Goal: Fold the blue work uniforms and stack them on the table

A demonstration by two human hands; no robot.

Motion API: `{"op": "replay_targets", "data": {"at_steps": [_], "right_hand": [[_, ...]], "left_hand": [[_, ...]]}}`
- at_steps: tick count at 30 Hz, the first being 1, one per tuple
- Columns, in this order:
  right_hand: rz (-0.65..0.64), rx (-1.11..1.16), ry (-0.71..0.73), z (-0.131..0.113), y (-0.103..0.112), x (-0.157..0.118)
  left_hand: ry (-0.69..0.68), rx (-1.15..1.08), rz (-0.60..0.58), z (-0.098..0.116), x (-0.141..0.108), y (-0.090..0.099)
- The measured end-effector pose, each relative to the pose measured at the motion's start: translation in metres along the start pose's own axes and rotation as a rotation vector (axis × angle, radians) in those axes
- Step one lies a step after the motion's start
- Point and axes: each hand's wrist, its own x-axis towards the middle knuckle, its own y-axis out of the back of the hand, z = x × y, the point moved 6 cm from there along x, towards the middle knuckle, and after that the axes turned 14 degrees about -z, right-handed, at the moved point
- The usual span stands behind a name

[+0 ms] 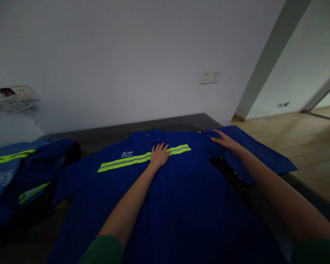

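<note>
Two bare hands, both mine, work over one blue garment [178, 205] spread front-up on a dark surface [191, 121], its single collar [145, 137] toward the wall [126, 66] and its lower part running out of view below me. My left hand [158, 157] lies flat at mid-chest, fingers spread, on the one yellow-green reflective band [126, 162] that crosses the front. My right hand [228, 143] touches the cloth at the top of the sleeve on my right, thumb and fingers parted; I cannot tell whether any fabric is pinched. Of the garment's two sleeves, the right-hand one [260, 156] reaches past the surface's edge above the wooden floor [299, 139], while the left-hand one [74, 178] points toward a heap of blue clothing [44, 161]. Two bright strips show on that heap; how many pieces it contains is unclear. One white printed emblem [127, 154] marks the chest. Two green cuffs [103, 251] of my own clothing frame the scene. Two socket plates [209, 77] sit side by side on the wall, with two more [20, 99], blurred, at far left.
</note>
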Motion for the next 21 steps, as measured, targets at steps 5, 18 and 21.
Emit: {"op": "replay_targets", "data": {"at_steps": [5,18,21], "right_hand": [[-0.178,-0.136,-0.005,-0.005,-0.009,-0.019],[-0.085,0.031,-0.077,-0.001,-0.018,-0.053],[-0.072,-0.083,-0.073,0.005,-0.018,-0.049]], "left_hand": [[-0.007,-0.002,0.002,0.000,0.000,-0.001],[-0.007,0.001,0.011,0.002,-0.002,-0.001],[0.003,0.006,0.012,0.002,-0.003,-0.001]]}}
